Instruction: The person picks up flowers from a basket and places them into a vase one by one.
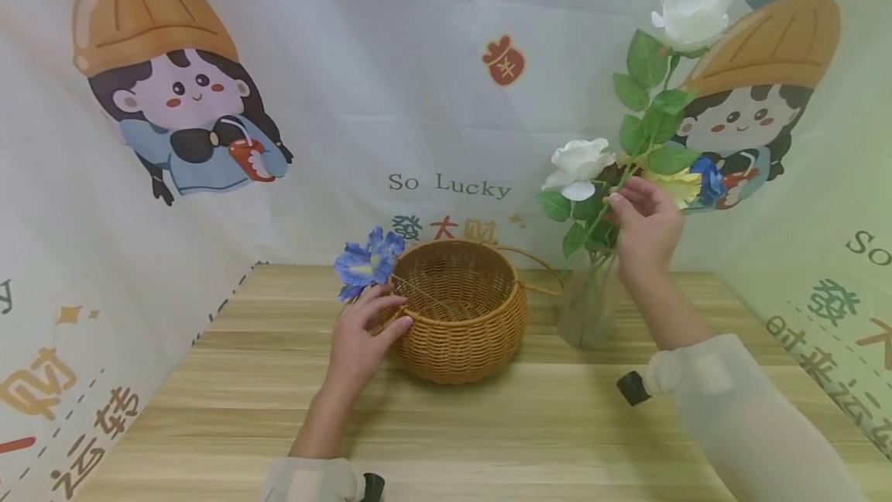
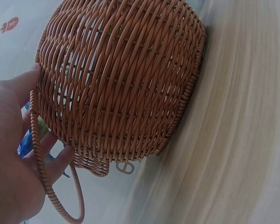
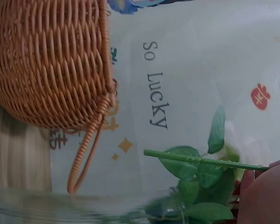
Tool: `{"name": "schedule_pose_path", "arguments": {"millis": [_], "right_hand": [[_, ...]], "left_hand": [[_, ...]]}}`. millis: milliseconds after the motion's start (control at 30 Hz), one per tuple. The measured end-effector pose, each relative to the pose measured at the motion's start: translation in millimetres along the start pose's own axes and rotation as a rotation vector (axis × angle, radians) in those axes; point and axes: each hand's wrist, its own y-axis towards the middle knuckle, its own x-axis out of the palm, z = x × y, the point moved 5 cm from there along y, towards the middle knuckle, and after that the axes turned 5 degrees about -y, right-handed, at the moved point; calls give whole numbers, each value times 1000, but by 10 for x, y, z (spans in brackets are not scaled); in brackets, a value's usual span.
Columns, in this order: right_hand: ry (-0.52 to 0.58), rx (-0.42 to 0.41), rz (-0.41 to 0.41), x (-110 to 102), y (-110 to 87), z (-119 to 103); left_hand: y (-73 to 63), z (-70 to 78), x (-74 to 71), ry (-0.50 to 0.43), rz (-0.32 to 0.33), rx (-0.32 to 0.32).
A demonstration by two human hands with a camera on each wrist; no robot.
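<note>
In the head view my right hand (image 1: 650,227) pinches the green stem of a tall white rose (image 1: 691,18). The stem's cut end (image 3: 151,153) shows free in the right wrist view, close to the mouth of the clear vase (image 1: 588,308). A second white rose (image 1: 578,167) and yellow (image 1: 672,186) and blue (image 1: 709,180) flowers cluster around this hand. My left hand (image 1: 361,339) holds the left side of the wicker basket (image 1: 460,351), thumb and fingertips at its rim. A blue-purple flower (image 1: 368,262) leans over that rim, its thin stem inside the basket.
The looped basket handle (image 1: 533,258) sticks out right, close to the vase. Both stand on a wood-grain table (image 1: 488,432). A printed white cloth (image 1: 362,45) with cartoon figures hangs behind and at the sides.
</note>
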Motion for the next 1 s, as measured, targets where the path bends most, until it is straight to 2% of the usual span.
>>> {"name": "schedule_pose_path", "arguments": {"millis": [467,733,1000], "right_hand": [[-37,-63,105,-190,321,-241],[36,-81,138,-258,358,-277],[-55,-25,143,-299,335,-177]], "left_hand": [[3,-8,9,-9,-5,5],[1,-6,1,-2,-1,2],[0,-12,3,8,-4,-1]]}}
